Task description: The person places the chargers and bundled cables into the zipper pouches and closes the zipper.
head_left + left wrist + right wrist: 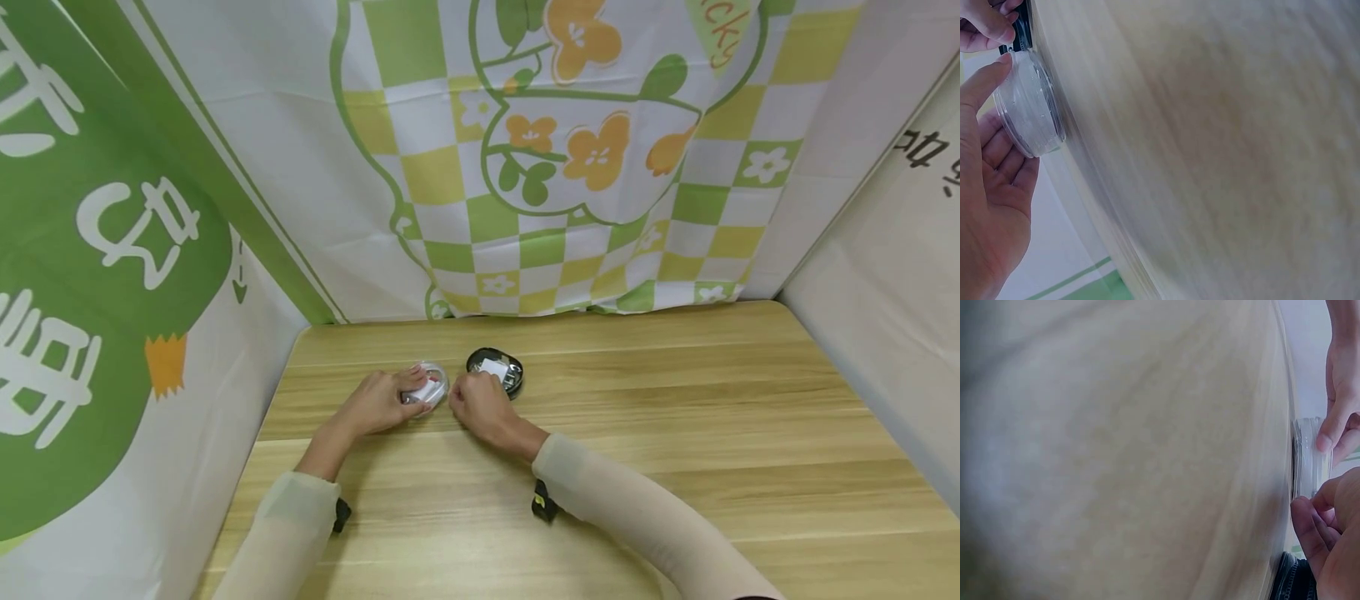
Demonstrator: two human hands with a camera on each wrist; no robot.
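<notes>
A clear round plastic case (pixel 431 397), with white and a little red showing inside, stands near the back of the wooden table. My left hand (pixel 382 403) grips it from the left, thumb on the near side and fingers round the far side. At its right edge, my right hand (pixel 483 408) has thumb and forefinger pinched together, fingertips right at the rim of the clear case (pixel 1311 456). Whatever small part they pinch is hidden by the fingers. Just behind the right hand lies a black round case (pixel 513 377) with a white label; zipper teeth show along its side (pixel 1294 581).
The wooden table (pixel 675 417) runs out to the right and toward me. A white cloth (pixel 600 250) with green and yellow checks and orange flowers hangs along its back edge. Printed cloth walls (pixel 255 333) flank the table. Dark straps (pixel 543 502) sit at both wrists.
</notes>
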